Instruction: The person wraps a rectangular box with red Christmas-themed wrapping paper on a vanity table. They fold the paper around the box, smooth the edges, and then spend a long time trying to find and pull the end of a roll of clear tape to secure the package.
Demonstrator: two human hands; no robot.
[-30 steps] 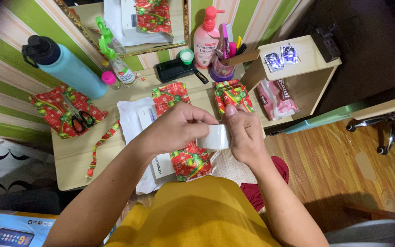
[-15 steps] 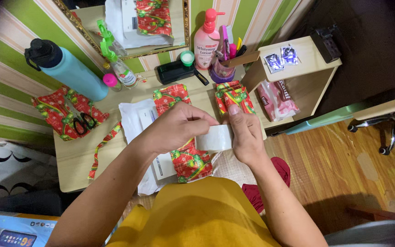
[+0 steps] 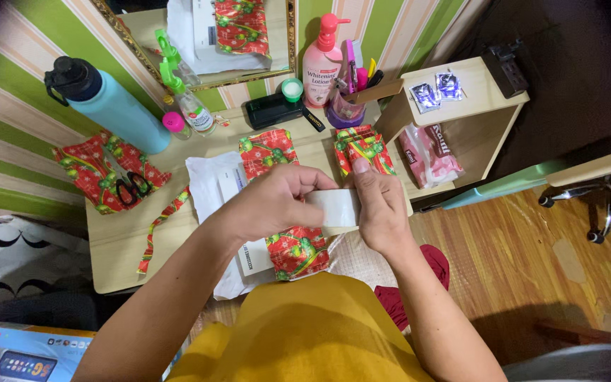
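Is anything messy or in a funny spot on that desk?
Yes. Black scissors lie on a crumpled scrap of red wrapping paper, and a cut paper strip trails toward the desk edge. Nothing looks spilled or broken.

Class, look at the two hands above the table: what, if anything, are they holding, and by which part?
Both hold a roll of clear tape: the right hand grips its right side, and the left hand pinches its left edge.

1. A light wooden desk (image 3: 118, 244) stands against a wall (image 3: 8, 106) striped green and cream.
2. A gold-framed mirror (image 3: 203, 39) leans behind the desk.
3. Wood-plank floor (image 3: 532, 262) lies right of it.
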